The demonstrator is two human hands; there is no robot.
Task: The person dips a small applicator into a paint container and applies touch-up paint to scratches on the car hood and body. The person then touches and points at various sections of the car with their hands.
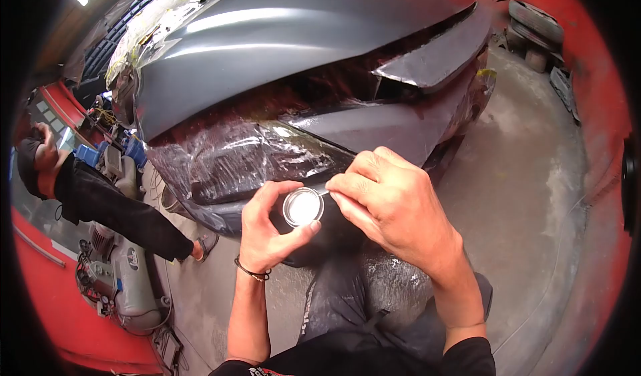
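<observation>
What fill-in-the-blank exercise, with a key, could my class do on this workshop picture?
1. The left hand holds a round tin whose inside looks ____.
2. The right hand is beside the tin; the dark bracelet circles the ____ wrist.
3. The wall at the picture's right is ____.

Missing words: white; left; red.

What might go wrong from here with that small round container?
1. The left hand holds the container only by its edge, so a slip might drop it.
2. The right hand pinches something thin beside it, too small to identify; a sudden push could tip the container.
3. If the white inside is loose, it might spill onto the trousers below.
</observation>
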